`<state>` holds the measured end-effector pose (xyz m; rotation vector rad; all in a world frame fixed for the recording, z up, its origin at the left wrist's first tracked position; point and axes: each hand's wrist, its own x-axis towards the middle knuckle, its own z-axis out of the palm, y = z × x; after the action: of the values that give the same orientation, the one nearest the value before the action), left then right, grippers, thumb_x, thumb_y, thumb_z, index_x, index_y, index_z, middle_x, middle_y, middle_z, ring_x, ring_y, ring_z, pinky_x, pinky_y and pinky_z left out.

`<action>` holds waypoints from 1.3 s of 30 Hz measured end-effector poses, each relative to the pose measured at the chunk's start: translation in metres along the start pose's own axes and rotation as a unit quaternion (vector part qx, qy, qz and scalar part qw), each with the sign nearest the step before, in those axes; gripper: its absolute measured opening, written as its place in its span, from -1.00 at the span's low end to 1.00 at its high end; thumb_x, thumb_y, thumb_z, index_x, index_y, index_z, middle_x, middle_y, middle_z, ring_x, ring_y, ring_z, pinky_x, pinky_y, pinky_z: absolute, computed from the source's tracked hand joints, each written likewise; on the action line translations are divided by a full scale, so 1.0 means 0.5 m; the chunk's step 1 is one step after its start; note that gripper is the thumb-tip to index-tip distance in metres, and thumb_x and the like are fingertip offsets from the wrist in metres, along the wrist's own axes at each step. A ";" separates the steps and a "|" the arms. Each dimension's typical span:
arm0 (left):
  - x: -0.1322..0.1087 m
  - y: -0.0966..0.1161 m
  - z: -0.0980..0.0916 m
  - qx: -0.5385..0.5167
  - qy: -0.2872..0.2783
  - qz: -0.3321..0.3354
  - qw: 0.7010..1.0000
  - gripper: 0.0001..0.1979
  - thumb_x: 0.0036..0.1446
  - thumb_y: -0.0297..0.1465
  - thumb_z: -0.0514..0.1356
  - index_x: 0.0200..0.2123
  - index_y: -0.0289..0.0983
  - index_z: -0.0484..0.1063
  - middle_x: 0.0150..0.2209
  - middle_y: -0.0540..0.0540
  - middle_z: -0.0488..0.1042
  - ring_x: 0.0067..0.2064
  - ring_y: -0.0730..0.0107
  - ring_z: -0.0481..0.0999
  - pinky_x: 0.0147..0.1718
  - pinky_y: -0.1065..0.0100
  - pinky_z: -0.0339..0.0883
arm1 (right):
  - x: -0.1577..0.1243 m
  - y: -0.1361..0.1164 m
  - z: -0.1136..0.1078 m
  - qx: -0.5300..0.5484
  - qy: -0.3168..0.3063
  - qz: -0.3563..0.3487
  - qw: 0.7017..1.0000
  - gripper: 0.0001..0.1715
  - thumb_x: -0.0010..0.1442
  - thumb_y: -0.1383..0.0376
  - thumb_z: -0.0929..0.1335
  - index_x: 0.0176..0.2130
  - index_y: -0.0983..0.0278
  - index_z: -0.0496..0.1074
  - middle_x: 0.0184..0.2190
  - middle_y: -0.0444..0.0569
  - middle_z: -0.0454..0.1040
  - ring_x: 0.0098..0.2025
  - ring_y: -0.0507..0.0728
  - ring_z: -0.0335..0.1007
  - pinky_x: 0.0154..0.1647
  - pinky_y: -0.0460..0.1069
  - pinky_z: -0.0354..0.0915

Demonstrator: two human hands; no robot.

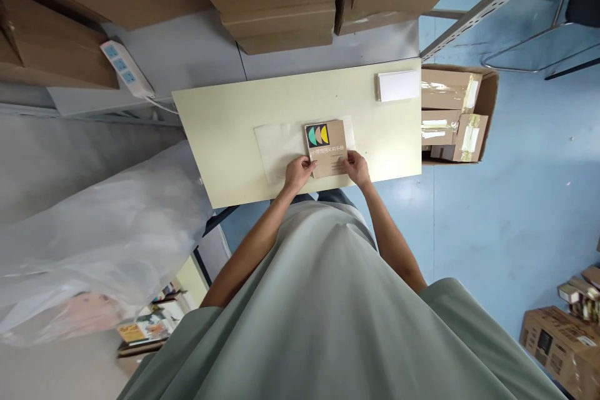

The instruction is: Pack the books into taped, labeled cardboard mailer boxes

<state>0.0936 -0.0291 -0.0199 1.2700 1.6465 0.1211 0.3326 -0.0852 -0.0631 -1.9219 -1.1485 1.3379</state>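
Note:
A brown book [327, 145] with teal and yellow shapes on its cover lies on a clear plastic sheet or bag [281, 147] on the pale table [225, 131]. My left hand [299, 173] grips the book's near left corner, fingers curled on its edge. My right hand [356, 167] pinches the near right corner. Both hands sit at the table's near edge.
A white flat pack [398, 85] lies at the table's far right corner. An open carton [457, 115] of taped parcels stands right of the table. Cardboard boxes [281, 6] stack behind, a power strip [124, 67] at far left, and a big plastic bag [94, 231] at left.

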 end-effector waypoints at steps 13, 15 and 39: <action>-0.024 0.015 0.021 -0.001 0.050 -0.049 0.998 -0.75 0.39 -0.12 0.39 -0.18 -0.18 0.70 -0.09 -0.15 0.79 -0.02 0.09 0.75 0.02 0.25 0.50 | 0.000 -0.013 -0.014 0.048 -0.002 0.020 0.999 -0.25 0.19 -0.40 0.46 -0.05 0.15 0.55 -0.04 0.12 0.78 -0.04 0.33 0.74 0.10 0.25 0.63; -0.023 0.017 0.026 0.000 0.056 -0.050 0.997 -0.78 0.39 -0.15 0.40 -0.16 -0.17 0.69 -0.08 -0.15 0.79 -0.01 0.10 0.75 0.03 0.25 0.49 | -0.001 -0.018 -0.016 0.055 -0.003 0.022 0.998 -0.25 0.18 -0.39 0.47 -0.06 0.16 0.54 -0.05 0.12 0.78 -0.04 0.32 0.73 0.10 0.25 0.62; -0.045 -0.068 -0.115 -0.028 0.193 -0.085 0.977 -0.82 0.29 -0.20 0.33 -0.26 -0.16 0.48 -0.17 -0.12 0.66 -0.10 0.12 0.66 0.06 0.14 0.52 | -0.032 -0.050 -0.031 -0.146 0.055 -0.001 0.988 -0.58 0.48 -0.07 0.38 0.00 0.21 0.52 -0.07 0.16 0.66 -0.13 0.28 0.61 0.02 0.19 0.53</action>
<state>0.0268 -0.0349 0.0019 1.1038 2.0615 0.3252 0.3360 -0.0858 -0.0301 -2.1683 -1.3499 1.0958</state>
